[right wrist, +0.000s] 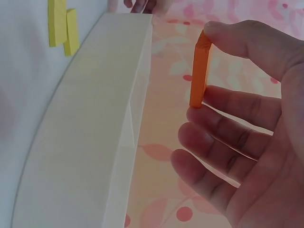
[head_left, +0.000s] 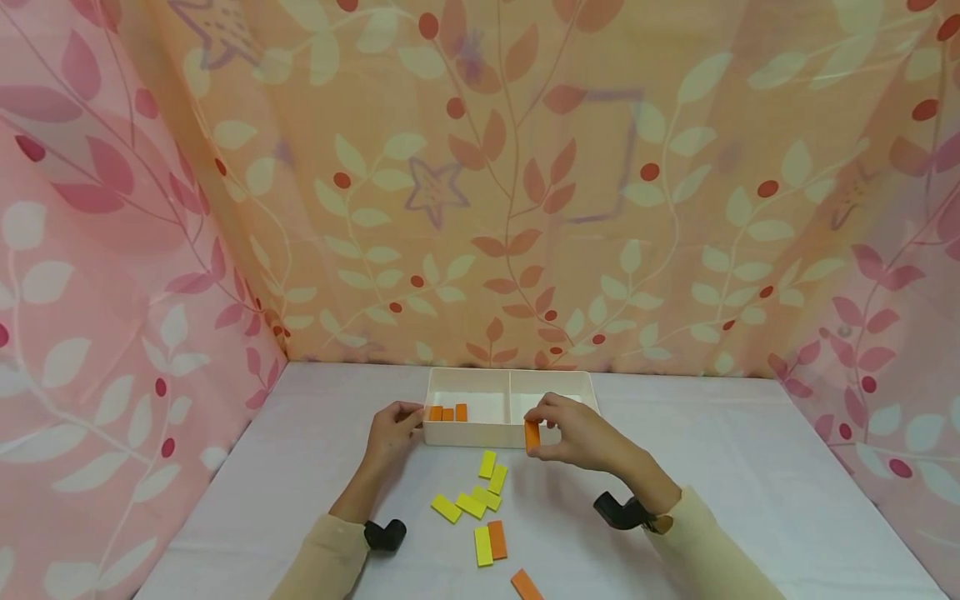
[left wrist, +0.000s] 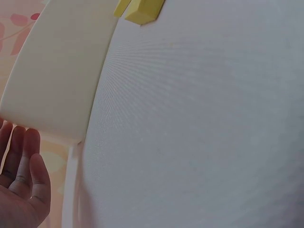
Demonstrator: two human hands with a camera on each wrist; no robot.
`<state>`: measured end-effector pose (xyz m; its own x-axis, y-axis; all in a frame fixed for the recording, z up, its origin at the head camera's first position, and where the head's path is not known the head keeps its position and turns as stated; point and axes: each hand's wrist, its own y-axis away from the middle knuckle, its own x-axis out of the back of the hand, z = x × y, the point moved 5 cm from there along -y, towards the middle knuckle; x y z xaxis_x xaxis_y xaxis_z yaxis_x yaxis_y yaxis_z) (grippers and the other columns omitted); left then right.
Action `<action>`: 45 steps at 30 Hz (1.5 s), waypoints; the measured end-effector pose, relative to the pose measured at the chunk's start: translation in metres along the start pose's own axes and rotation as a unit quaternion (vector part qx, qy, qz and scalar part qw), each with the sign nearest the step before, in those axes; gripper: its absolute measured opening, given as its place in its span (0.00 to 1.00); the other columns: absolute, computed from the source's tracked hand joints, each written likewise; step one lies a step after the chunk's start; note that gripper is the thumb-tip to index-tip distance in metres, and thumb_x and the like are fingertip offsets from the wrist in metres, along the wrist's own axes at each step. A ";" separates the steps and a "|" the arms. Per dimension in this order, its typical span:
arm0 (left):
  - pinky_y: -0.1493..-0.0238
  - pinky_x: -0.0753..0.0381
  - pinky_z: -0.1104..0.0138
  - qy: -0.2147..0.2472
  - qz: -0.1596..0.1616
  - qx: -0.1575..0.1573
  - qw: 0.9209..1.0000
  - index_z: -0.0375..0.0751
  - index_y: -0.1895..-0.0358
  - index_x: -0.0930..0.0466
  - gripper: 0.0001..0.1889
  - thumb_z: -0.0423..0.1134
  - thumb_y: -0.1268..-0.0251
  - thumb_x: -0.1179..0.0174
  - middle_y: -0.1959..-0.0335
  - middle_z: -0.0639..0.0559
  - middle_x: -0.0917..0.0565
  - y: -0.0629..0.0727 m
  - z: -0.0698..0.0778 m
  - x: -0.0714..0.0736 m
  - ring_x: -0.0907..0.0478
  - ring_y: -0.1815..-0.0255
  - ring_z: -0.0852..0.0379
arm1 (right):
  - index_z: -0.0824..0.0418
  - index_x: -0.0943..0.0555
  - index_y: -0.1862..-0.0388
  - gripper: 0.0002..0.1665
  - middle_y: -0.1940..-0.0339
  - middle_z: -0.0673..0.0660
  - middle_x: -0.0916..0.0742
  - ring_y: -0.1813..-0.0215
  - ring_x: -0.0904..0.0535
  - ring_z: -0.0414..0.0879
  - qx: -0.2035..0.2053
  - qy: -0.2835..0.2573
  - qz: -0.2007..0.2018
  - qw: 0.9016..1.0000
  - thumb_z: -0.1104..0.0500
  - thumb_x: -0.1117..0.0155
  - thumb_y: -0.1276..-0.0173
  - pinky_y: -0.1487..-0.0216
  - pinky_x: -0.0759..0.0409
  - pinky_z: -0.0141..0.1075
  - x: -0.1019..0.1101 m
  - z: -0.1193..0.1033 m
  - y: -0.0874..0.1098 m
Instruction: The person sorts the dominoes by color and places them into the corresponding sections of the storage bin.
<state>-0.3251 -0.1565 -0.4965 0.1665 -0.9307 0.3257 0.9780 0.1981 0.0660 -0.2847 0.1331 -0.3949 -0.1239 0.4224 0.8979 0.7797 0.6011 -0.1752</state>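
My right hand (head_left: 581,432) pinches an orange block (right wrist: 201,73) between thumb and fingertips, upright, at the front of the white box's right compartment. In the right wrist view its other fingers are spread below the block. Fairly straight fingers of my left hand (head_left: 392,433) touch the left end of the white two-compartment box (head_left: 476,434); the left wrist view shows the fingertips at that end wall. Three orange blocks (head_left: 447,414) stand in a row in the box's left compartment, by its front wall.
Several yellow blocks (head_left: 471,505) lie scattered on the white tablecloth (head_left: 300,467) in front of the box. Closer in, an orange block (head_left: 497,540) lies beside a yellow one (head_left: 483,547), and another orange block (head_left: 527,585) lies at the bottom edge. Patterned curtains (head_left: 510,183) surround the table.
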 end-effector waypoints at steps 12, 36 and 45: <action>0.55 0.20 0.63 0.003 0.000 0.002 1.000 0.38 0.50 0.21 0.12 0.41 0.29 0.43 0.54 0.43 0.16 0.001 0.000 0.000 0.18 0.57 0.53 | 0.60 0.17 0.52 0.22 0.61 0.49 0.18 0.60 0.22 0.42 0.031 0.003 0.016 0.999 0.51 0.26 0.43 0.58 0.20 0.31 0.012 0.000 -0.019; 0.56 0.20 0.63 -0.004 -0.001 -0.001 1.000 0.37 0.50 0.20 0.13 0.41 0.30 0.43 0.54 0.43 0.16 0.000 0.000 0.000 0.19 0.57 0.54 | 0.60 0.17 0.49 0.25 0.50 0.53 0.19 0.55 0.22 0.49 0.003 -0.047 -0.004 0.999 0.49 0.27 0.42 0.58 0.23 0.32 -0.002 0.022 -0.057; 0.57 0.20 0.63 -0.006 0.003 -0.007 1.000 0.37 0.50 0.20 0.12 0.40 0.29 0.43 0.54 0.43 0.16 -0.001 0.001 0.000 0.19 0.58 0.54 | 0.60 0.18 0.48 0.25 0.52 0.52 0.18 0.52 0.22 0.52 -0.015 -0.063 -0.022 0.998 0.50 0.27 0.41 0.57 0.24 0.32 -0.011 0.023 -0.070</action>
<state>-0.3259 -0.1564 -0.4960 0.1708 -0.9256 0.3378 0.9787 0.1989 0.0503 -0.3518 0.1018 -0.4015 -0.2340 0.4794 0.8458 0.7894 0.6015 -0.1225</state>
